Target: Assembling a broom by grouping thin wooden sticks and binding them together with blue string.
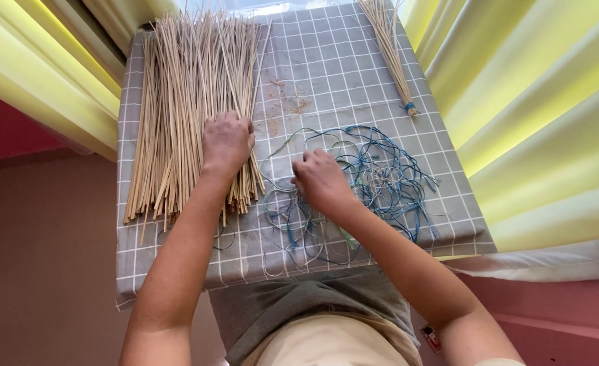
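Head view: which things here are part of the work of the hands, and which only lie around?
In use:
- loose sticks, under the left hand
- tangled threads, under the right hand
- checked cloth

Lying about:
- tied bundle, at the far right of the cloth
- yellow curtains

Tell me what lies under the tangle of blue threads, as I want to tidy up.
Under the tangle of thin blue threads shows the grey checked tablecloth. The right hand covers its left part, so whatever lies beneath there is hidden.
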